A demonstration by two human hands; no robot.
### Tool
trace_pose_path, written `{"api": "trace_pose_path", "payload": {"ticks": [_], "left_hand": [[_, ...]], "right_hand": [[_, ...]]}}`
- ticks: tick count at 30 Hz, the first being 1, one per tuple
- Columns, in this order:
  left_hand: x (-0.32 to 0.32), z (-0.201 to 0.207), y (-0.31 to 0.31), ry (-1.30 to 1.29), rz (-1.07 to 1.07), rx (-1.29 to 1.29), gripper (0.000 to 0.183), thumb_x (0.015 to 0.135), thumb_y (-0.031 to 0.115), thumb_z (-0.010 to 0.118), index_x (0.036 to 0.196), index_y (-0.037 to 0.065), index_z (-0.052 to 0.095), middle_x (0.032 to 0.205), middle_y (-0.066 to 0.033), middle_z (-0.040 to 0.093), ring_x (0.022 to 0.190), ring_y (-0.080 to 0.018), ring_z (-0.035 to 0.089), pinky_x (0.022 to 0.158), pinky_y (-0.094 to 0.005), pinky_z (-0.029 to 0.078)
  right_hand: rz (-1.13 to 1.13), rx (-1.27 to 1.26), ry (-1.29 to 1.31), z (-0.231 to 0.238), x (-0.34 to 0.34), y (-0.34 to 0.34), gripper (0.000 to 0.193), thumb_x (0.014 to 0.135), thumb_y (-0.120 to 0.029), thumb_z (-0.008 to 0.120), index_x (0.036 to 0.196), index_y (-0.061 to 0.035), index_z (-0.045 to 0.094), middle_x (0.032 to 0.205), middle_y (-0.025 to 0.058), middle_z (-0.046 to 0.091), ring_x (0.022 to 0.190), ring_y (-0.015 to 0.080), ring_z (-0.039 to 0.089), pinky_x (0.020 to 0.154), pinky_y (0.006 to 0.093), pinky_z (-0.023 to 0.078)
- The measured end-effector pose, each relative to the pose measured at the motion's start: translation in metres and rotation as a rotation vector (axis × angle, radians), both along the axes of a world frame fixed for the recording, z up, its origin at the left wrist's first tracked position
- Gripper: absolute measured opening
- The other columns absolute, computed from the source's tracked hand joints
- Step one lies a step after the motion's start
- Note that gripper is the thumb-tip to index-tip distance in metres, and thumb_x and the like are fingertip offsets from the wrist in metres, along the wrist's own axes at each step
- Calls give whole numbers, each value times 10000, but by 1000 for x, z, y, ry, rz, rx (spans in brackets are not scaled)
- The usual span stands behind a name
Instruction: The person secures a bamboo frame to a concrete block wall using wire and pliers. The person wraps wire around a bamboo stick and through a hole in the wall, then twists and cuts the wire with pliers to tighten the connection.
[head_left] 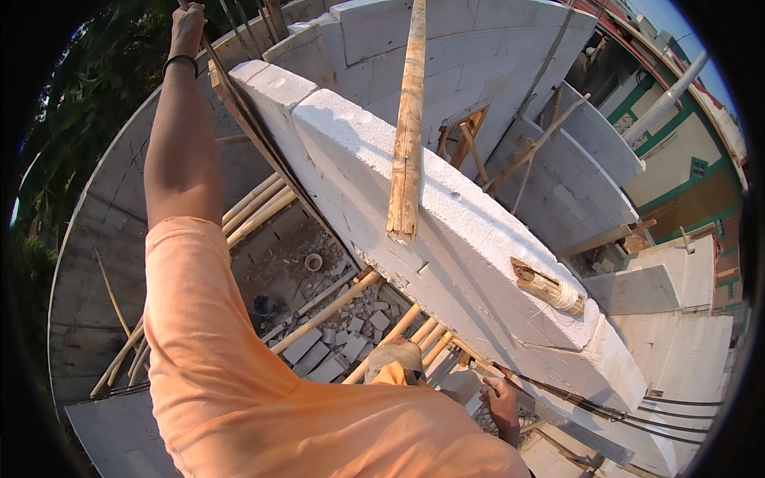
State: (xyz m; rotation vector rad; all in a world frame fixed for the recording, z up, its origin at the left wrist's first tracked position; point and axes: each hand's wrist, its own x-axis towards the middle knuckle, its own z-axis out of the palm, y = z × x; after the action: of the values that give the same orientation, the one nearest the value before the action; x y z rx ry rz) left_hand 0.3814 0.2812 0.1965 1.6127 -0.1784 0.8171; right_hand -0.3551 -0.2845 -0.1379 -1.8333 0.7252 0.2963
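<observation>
My left arm reaches up to the far left, and my left hand [187, 32] is closed around a thin dark rod [209, 54] beside the wall's end. Low at the right, my right hand [500, 402] has bent fingers beside dark rods at the wall's foot; what it holds, if anything, does not show. Between them, a white block wall [351, 131] runs diagonally. A wooden pole [408, 151] extends over its top edge, its cut end towards me. Farther right, a short piece of wood wrapped with cord [550, 288] lies on the top.
Below at left, broken blocks [331, 350] and a bucket [313, 261] lie on the floor, with bamboo poles [259, 209] above. A plank [267, 151] lines the wall's side. Black rods [677, 426] stick out at lower right. Other block walls [478, 60] stand beyond.
</observation>
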Motion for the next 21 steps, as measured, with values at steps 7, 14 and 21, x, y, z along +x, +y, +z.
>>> {"api": "trace_pose_path", "payload": {"ticks": [7, 14, 21], "left_hand": [[-25, -36, 13, 26, 116, 260, 500, 915, 357, 665, 1200, -39, 552, 1034, -114, 670, 953, -186, 646, 828, -322, 499], [-43, -50, -4, 184, 251, 286, 577, 878, 347, 709, 1250, -63, 547, 1078, -145, 668, 1015, -234, 633, 924, -333, 468], [-31, -73, 7, 232, 144, 342, 382, 858, 253, 720, 1112, -18, 631, 1016, -113, 681, 938, -214, 627, 844, -327, 482]], "right_hand": [[10, -34, -96, 3, -4, 2, 261, 901, -145, 636, 1098, 26, 638, 879, 74, 668, 752, 119, 613, 718, 278, 496], [-63, 41, -167, 7, 0, 3, 263, 902, -135, 638, 1088, 50, 624, 833, 55, 630, 729, 102, 586, 696, 267, 487], [-46, -5, -180, 0, -6, 2, 267, 893, -157, 630, 1065, 48, 633, 830, 67, 634, 716, 115, 590, 690, 287, 489]]}}
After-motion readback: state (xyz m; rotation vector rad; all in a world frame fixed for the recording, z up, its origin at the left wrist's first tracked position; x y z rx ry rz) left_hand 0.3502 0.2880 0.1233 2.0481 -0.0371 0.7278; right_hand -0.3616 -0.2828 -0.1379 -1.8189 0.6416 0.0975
